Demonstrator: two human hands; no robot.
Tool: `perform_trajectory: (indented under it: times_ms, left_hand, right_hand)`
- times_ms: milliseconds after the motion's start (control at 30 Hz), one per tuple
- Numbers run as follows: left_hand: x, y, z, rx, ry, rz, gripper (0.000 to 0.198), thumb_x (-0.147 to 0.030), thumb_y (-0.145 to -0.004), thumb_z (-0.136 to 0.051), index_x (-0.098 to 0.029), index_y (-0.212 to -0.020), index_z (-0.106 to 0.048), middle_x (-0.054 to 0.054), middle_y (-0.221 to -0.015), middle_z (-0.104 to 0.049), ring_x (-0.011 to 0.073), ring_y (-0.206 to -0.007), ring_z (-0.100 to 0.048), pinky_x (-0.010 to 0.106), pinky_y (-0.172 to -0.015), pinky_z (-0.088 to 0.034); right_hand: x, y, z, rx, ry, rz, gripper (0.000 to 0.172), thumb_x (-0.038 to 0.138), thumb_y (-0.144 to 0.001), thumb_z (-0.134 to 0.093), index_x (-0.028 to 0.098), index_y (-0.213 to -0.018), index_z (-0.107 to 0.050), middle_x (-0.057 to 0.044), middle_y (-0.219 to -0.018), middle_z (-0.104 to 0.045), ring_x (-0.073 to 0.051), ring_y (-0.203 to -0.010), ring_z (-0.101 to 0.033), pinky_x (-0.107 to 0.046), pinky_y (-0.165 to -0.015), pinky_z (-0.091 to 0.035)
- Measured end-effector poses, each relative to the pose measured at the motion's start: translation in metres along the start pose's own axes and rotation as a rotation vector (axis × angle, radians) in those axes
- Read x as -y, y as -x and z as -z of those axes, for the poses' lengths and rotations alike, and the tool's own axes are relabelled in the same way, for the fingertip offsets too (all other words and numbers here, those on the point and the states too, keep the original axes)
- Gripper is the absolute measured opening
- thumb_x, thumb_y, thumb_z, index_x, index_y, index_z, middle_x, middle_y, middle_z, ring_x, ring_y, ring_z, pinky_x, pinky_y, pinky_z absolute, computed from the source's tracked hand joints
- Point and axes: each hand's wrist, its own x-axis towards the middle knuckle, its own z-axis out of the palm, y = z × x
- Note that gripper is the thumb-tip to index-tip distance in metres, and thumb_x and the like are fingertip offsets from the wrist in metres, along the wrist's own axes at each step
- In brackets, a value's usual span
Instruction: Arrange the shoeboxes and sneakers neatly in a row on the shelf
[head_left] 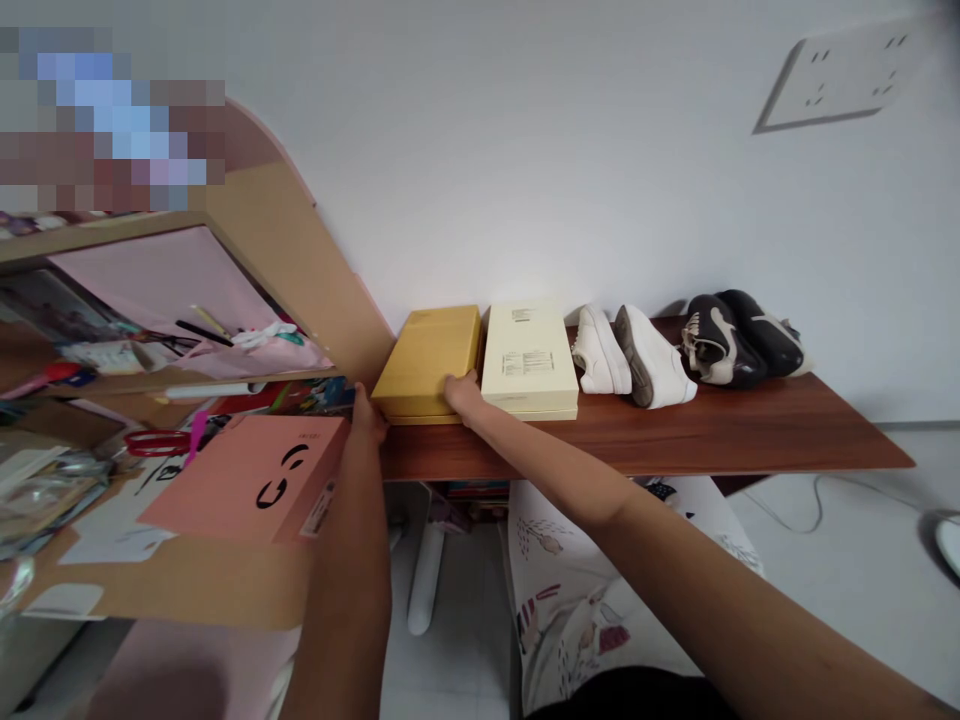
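Note:
A closed yellow box (431, 345) lies on the dark wooden board, against the wall. My left hand (367, 412) presses on the box's left side, its fingers partly hidden. At the front right corner, my right hand (463, 396) grips the same box, so it sits between both hands. Just right of it lies a cream-coloured box (527, 350) with printed text, a narrow gap apart. Farther right stand a pair of white sneakers, one upright (600, 350) and one tipped on its side (651, 360). A pair of black shoes (739, 335) ends the row.
On the left, a desk (225, 580) holds a pink box (247, 475), papers and red-framed glasses (157, 442). Its shelf panel (300, 250) rises beside the yellow box. The wooden board's (675, 440) front edge faces me. A wall socket plate (836, 75) is at upper right.

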Motion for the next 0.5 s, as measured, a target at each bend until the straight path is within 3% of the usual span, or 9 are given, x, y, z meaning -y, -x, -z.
perform_trajectory:
  times_ms: [167,367,500]
  left_hand:
    - [0.006,0.001,-0.005,0.038,0.039,-0.068,0.058,-0.055,-0.099,-0.031,-0.017,-0.132,-0.06,0.014,-0.123,-0.068,0.0221,-0.115,-0.065,0.034,-0.096,-0.051]
    - [-0.003,0.008,0.003,0.079,0.023,-0.015,0.063,-0.06,-0.097,-0.031,-0.015,-0.127,-0.063,0.016,-0.115,-0.071,0.0264,-0.11,-0.067,0.038,-0.091,-0.054]
    - [-0.011,0.011,0.014,0.047,-0.003,0.021,0.072,-0.069,-0.093,-0.028,-0.015,-0.123,-0.064,0.018,-0.108,-0.072,0.0301,-0.106,-0.068,0.041,-0.086,-0.056]
  right_hand:
    - [0.0,0.007,0.0,-0.044,0.002,-0.155,0.064,0.037,-0.089,-0.043,0.008,-0.145,-0.028,-0.021,-0.131,-0.06,-0.03,-0.121,-0.06,-0.044,-0.108,-0.043]
    - [0.0,0.015,0.002,-0.026,-0.018,-0.154,0.06,0.039,-0.089,-0.046,0.01,-0.14,-0.036,-0.02,-0.128,-0.062,-0.031,-0.121,-0.06,-0.046,-0.105,-0.044]
    - [-0.003,0.018,0.002,0.01,-0.034,-0.127,0.062,0.041,-0.09,-0.045,0.008,-0.141,-0.036,-0.02,-0.129,-0.061,-0.033,-0.122,-0.058,-0.048,-0.105,-0.044]
